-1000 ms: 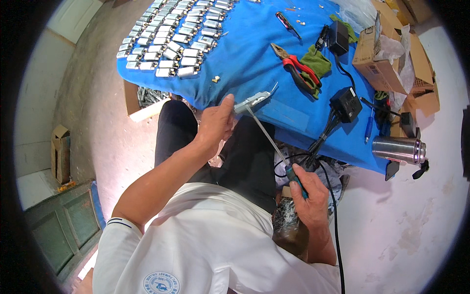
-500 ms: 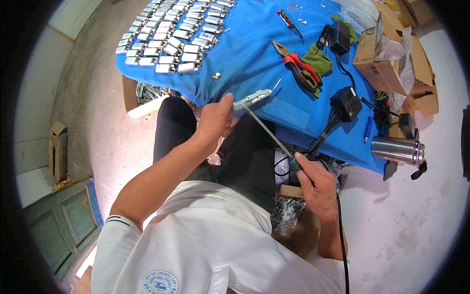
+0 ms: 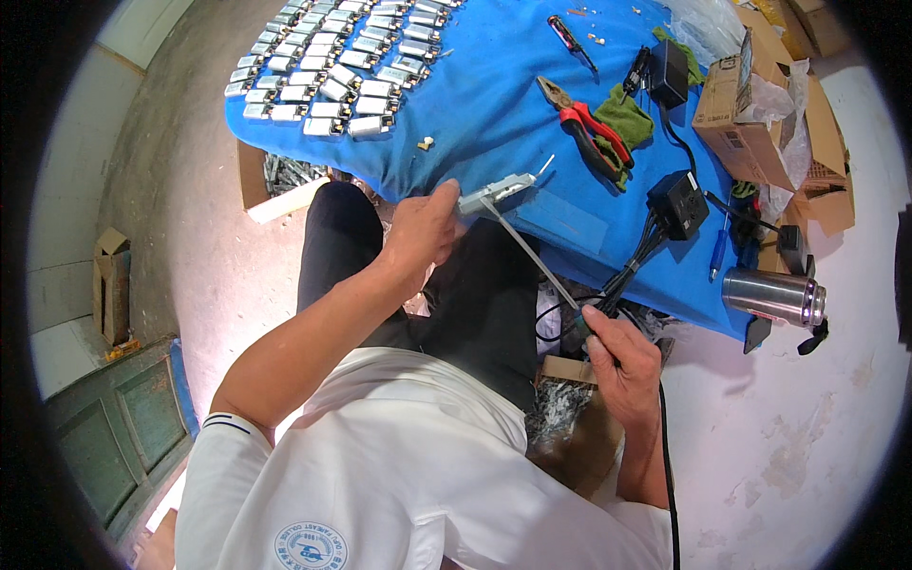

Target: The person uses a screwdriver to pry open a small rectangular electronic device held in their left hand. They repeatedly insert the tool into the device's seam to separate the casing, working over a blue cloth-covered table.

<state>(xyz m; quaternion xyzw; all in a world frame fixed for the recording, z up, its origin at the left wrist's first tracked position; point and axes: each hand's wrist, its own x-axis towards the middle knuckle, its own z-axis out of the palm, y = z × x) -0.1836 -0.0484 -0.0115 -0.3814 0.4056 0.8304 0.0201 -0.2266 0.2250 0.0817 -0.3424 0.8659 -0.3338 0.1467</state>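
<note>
Between the thumb and fingers of my left hand (image 3: 426, 228) is a small grey-white part (image 3: 497, 194) with a thin pale stem at its far end. It sits over the near edge of the blue cloth, above my lap. My right hand (image 3: 622, 366) is closed round the handle of a soldering iron (image 3: 532, 255); a black cord runs down from that hand. The iron's long metal shaft slants up to the left, and its end meets the underside of the part. Whether the tip touches it or lies just behind cannot be made out.
Rows of small silver motors (image 3: 328, 109) lie on the blue-covered table (image 3: 494, 85). Red-handled pliers (image 3: 594, 138), a green cloth (image 3: 627, 119), black adapters (image 3: 679, 204) and a steel flask (image 3: 774, 296) are at the right. Open cardboard boxes (image 3: 750, 142) stand beyond. Another box (image 3: 252, 180) holds metal pieces.
The whole view has shifted slightly. Both hands keep their grips, with the iron's shaft still against the grey-white part.
</note>
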